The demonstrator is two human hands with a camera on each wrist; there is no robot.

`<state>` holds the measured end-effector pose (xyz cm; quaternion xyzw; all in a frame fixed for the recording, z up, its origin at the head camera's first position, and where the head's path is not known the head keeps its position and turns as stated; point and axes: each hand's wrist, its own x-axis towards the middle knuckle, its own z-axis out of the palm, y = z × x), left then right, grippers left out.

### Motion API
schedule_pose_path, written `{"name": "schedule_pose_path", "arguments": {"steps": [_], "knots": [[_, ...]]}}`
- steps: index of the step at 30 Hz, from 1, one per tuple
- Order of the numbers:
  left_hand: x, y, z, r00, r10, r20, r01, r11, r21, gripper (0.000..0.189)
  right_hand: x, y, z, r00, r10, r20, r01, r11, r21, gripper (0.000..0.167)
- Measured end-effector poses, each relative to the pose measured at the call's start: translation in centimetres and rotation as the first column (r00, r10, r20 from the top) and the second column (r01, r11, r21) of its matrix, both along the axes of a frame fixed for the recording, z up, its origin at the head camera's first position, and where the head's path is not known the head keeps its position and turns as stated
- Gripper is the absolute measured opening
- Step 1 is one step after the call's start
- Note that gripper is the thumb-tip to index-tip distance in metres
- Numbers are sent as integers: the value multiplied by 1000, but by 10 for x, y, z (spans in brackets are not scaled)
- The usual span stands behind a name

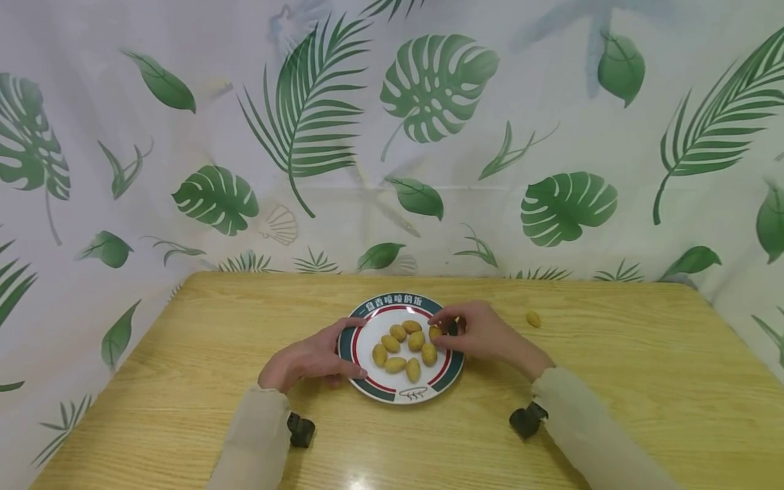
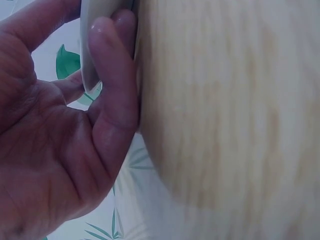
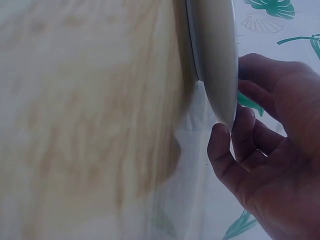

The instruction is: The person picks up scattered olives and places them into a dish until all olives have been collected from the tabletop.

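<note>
A round white plate with a dark green rim and a red ring rests on the table, bearing several small yellow oval fruits that look like kumquats. My left hand grips the plate's left edge, thumb over the rim; in the left wrist view curled fingers reach under the plate. Over the right part of the plate, my right hand pinches one yellow fruit between thumb and forefinger. In the right wrist view the lower fingers are at the plate's edge, which hides that fruit.
One more yellow fruit lies alone on the wooden table, to the right of my right hand. A white curtain with green leaf prints hangs behind the table's back edge and at its sides. Both wrists wear black camera mounts.
</note>
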<state>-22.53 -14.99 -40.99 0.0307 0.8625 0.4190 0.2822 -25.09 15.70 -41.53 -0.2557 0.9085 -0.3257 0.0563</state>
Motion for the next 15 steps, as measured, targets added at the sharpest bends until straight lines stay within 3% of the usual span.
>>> {"name": "schedule_pose_path", "arguments": {"steps": [15], "knots": [[1,-1,2,1000,-3,0,3,1000,16,86,2,11,5,999,-35,12,36,998,-46,25]]}}
